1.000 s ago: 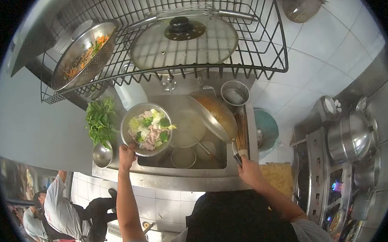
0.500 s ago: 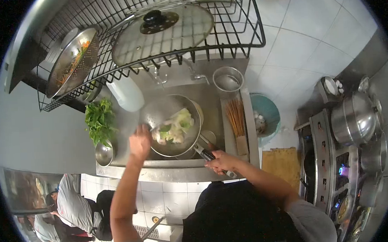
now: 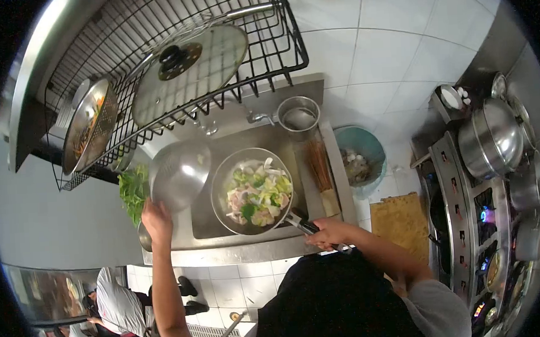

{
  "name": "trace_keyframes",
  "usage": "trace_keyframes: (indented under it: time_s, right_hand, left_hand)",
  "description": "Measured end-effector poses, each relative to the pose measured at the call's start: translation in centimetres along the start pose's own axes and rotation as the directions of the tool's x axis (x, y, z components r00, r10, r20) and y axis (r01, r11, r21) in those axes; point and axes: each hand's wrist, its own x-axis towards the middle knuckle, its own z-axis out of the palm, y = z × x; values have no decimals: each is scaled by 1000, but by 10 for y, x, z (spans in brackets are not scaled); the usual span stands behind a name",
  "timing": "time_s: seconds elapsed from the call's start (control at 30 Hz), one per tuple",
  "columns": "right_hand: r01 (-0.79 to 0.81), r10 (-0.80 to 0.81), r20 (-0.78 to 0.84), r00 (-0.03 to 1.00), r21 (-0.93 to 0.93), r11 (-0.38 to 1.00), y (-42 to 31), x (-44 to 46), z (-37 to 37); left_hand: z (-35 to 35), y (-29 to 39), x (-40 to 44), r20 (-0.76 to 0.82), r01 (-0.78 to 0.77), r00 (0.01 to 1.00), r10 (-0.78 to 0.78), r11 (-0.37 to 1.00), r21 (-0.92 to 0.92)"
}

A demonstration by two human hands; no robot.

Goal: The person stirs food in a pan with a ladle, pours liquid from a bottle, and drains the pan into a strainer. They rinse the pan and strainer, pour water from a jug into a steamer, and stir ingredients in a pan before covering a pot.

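Shiny steel fills the middle of this head-camera view: a sink [image 3: 200, 216] set in a metal bench [image 3: 226, 255], with a round pan [image 3: 232, 163] over it. Cut greens and pale pink pieces [image 3: 256, 195] lie heaped in the pan, close to its rim on the side nearest the handle. The right hand [image 3: 331, 233] is wrapped around the dark handle [image 3: 308, 227] at the lower right. The left hand [image 3: 157, 224] pinches the near edge of a steel bowl [image 3: 181, 178], just left of the pan; the bowl's inside shows bare metal and a small greenish scrap [image 3: 200, 157].

The pan seems the likeliest source of trouble. Whether anything beneath supports it cannot be told; if the right hand bears the weight alone, a turn of the wrist could tilt the rim and spill pieces into the sink. Wet fingers, if they are wet, could let the handle roll.

The bowl, held at one edge only, could swing and knock the pan, or brush the leafy greens [image 3: 131, 193] beside it. The scrap could drop out if the bowl tips. On the far right, a bamboo brush [image 3: 320, 169] lies near enough for a sideways swing of the pan to bump it.
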Motion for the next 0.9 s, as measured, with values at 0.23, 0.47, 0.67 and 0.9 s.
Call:
trace_keyframes:
  time_s: [0.23, 0.47, 0.67, 0.9]
  right_hand:
    - [-108, 109, -18, 994, 21, 994, 5, -48, -2]
    - [-246, 244, -195, 950, 18, 969, -10, -118, 12]
    - [-183, 227, -368, 902, 150, 972, -2, -156, 45]
    - [112, 59, -475, 878, 325, 939, 4, -136, 122]
  left_hand:
    - [128, -76, -38, 318, 362, 917, -242, 841, -402]
    - [203, -35, 12, 786, 819, 549, -286, 373, -436]
    - [250, -31, 10, 258, -314, 937, 234, 887, 337]
    - [190, -243, 8, 549, -258, 834, -55, 840, 477]
